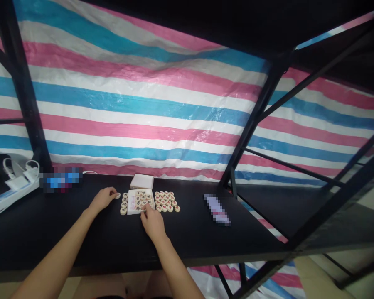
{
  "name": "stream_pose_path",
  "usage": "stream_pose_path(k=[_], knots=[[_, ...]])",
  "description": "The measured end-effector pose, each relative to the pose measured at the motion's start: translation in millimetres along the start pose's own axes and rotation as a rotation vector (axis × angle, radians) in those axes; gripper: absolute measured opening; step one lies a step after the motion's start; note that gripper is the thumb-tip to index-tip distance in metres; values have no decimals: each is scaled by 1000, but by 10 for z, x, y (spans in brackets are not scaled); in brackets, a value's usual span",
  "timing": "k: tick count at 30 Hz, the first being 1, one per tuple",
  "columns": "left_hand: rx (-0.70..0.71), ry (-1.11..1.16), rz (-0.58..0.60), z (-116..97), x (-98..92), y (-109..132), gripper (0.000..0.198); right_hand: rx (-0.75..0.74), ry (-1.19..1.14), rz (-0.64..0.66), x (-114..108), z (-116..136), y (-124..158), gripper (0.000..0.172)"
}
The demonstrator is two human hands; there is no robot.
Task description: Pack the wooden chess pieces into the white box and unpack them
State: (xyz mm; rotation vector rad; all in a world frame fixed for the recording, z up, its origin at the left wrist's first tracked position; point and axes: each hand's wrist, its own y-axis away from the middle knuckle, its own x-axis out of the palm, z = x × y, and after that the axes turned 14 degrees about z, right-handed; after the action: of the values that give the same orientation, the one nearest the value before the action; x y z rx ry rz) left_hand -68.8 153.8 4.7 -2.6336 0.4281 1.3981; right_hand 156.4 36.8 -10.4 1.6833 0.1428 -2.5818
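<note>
My left hand [104, 199] is closed on a round white xiangqi piece [117, 195], held at the fingertips just left of a short column of black-marked pieces [124, 205]. My right hand [152, 221] reaches over the front edge of a shallow white box [131, 203], its fingers bent at the rim. Whether those fingers grip a piece or only touch the box is hidden. Inside the box lie several black-marked pieces [143, 197]. To the right, red-marked pieces [164, 202] stand in neat rows on the black tabletop.
A white box lid [142, 181] lies behind the box. A blurred-out phone-like object [217, 209] rests at the right. On the left are a white power strip [17, 191] with plugs and a blurred blue item [62, 180]. Black metal posts [249, 124] frame the desk before a striped sheet [143, 104].
</note>
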Motion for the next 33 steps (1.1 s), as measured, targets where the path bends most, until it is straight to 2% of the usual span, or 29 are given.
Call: stream_pose_path(k=[4, 8, 11, 13, 16, 20, 24, 27, 30, 33], knots=[[28, -85, 2, -60, 34, 9, 26, 7, 5, 12, 0, 0, 1, 16], [-3, -169, -26, -181, 30, 89, 37, 7, 5, 7, 4, -2, 3, 17], [-13, -229, -36, -407, 68, 126, 38, -3, 0, 12, 5, 0, 2, 17], [17, -274, -2, -598, 127, 103, 34, -3, -2, 9, 10, -2, -2, 17], [8, -334, 41, -846, 249, -3, 30, -3, 2, 1, 25, -10, -10, 16], [-47, -391, 58, -1017, 393, -172, 33, -4, 2, -1, 24, -17, -11, 15], [-78, -400, 47, -1094, 457, -261, 33, -13, 4, 1, 3, -11, -3, 14], [-79, -381, 18, -1115, 428, -248, 31, -8, 3, 0, -2, -9, -2, 14], [-63, -336, -27, -1040, 308, -152, 30, -8, -6, 2, 5, -12, -4, 15], [-62, -277, -83, -850, 126, 7, 31, -3, 2, -4, 6, -13, -2, 15]])
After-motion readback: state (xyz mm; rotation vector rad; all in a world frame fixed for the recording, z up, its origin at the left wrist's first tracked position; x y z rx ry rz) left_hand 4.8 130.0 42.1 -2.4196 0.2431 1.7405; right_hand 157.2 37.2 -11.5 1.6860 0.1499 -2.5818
